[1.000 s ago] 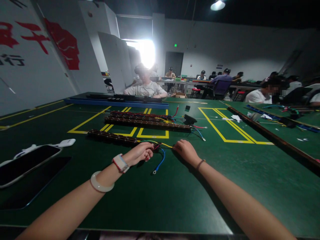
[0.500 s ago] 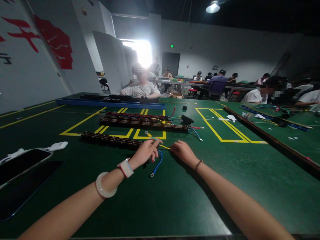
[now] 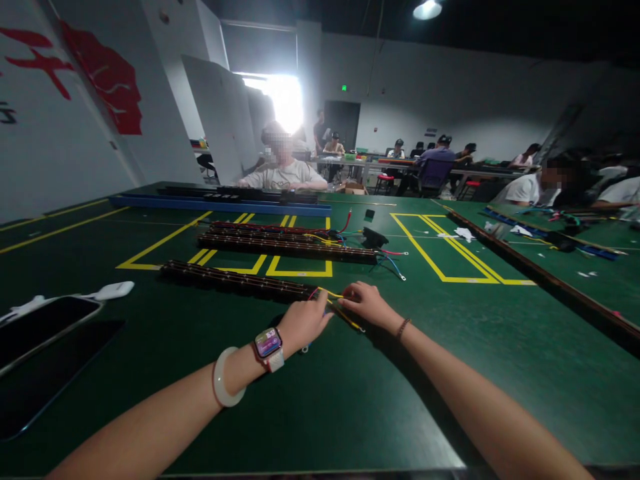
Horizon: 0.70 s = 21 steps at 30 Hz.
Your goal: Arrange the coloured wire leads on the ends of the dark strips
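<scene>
A long dark strip [image 3: 235,279] lies across the green table [image 3: 320,400], with coloured wires [image 3: 334,300] coming out of its right end. My left hand [image 3: 303,323], with a watch and a pale bangle on the wrist, lies palm down over these wires, its fingers curled on them. My right hand [image 3: 367,303] sits just right of it, fingers pinched on a yellow wire [image 3: 350,321]. The two hands almost touch at the strip's end.
Two more dark strips [image 3: 285,241] with wires lie farther back inside yellow floor-tape marks. A phone [image 3: 35,327] and a white item [image 3: 113,291] lie at the left. A person sits across the table [image 3: 283,170]; others work at tables to the right.
My left hand turned palm down and moved down onto the wires, covering the blue wire. My right hand stayed at the strip's end, now pinching the yellow wire.
</scene>
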Tool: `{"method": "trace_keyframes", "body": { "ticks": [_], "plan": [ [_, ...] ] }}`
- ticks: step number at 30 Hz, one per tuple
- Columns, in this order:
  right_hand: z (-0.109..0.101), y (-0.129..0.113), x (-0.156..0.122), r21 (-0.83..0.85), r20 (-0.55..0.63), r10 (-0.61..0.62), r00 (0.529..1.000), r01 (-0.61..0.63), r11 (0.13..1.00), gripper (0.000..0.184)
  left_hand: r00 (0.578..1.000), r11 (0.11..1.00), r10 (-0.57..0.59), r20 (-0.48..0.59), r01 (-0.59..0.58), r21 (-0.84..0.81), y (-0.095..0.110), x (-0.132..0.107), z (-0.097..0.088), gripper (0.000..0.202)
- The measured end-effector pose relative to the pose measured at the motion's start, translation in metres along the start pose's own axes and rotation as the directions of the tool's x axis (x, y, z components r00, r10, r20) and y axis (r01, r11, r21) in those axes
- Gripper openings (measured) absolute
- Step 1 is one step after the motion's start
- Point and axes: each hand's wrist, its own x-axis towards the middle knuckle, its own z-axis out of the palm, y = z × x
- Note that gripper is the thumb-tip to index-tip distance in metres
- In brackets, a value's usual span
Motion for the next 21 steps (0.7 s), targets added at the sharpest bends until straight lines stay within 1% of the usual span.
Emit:
{"method": "trace_keyframes", "body": {
  "ticks": [2, 4, 6, 9, 10, 12, 14, 16, 19, 21],
  "plan": [
    [0.001, -0.003, -0.001, -0.006, 0.006, 0.010, 1.000, -0.010, 1.000, 0.036, 0.999, 0.997, -0.046, 0.023, 0.044, 0.071, 0.000, -0.002, -0.001, 0.024],
    [0.002, -0.006, -0.003, -0.022, 0.019, 0.016, 1.000, -0.016, 1.000, 0.041, 0.995, 0.993, -0.074, 0.062, 0.067, 0.098, 0.000, -0.002, -0.002, 0.023],
    [0.002, -0.010, -0.004, -0.028, 0.057, 0.029, 0.998, -0.027, 0.999, 0.036, 0.993, 0.994, -0.080, 0.088, 0.074, 0.075, 0.000, 0.000, -0.003, 0.027],
    [0.000, -0.017, -0.005, -0.005, 0.119, 0.058, 0.991, -0.058, 0.998, 0.017, 0.988, 0.994, -0.100, 0.115, 0.104, -0.026, -0.001, 0.004, -0.003, 0.028],
    [-0.001, -0.018, -0.005, 0.006, 0.128, 0.067, 0.989, -0.069, 0.998, 0.012, 0.982, 0.988, -0.119, 0.147, 0.132, -0.084, -0.002, 0.005, -0.003, 0.028],
    [-0.002, -0.020, -0.006, 0.023, 0.121, 0.081, 0.989, -0.084, 0.996, 0.007, 0.956, 0.950, -0.159, 0.246, 0.216, -0.225, -0.003, 0.008, -0.002, 0.030],
    [-0.001, -0.020, -0.006, 0.042, 0.094, 0.082, 0.992, -0.086, 0.995, 0.005, 0.919, 0.869, -0.172, 0.354, 0.311, -0.384, -0.003, 0.010, -0.001, 0.029],
    [0.002, -0.020, -0.008, 0.090, 0.065, 0.075, 0.995, -0.081, 0.993, 0.006, 0.891, 0.746, -0.157, 0.426, 0.389, -0.540, -0.002, 0.010, 0.000, 0.027],
    [0.005, -0.022, -0.010, 0.148, 0.037, 0.067, 0.997, -0.072, 0.986, 0.006, 0.865, 0.531, -0.131, 0.485, 0.475, -0.702, 0.001, 0.010, 0.001, 0.028],
    [0.006, -0.025, -0.012, 0.086, 0.020, 0.071, 0.997, -0.072, 0.994, 0.005, 0.859, 0.426, -0.121, 0.497, 0.497, -0.756, 0.003, 0.009, 0.001, 0.032]
  ]
}}
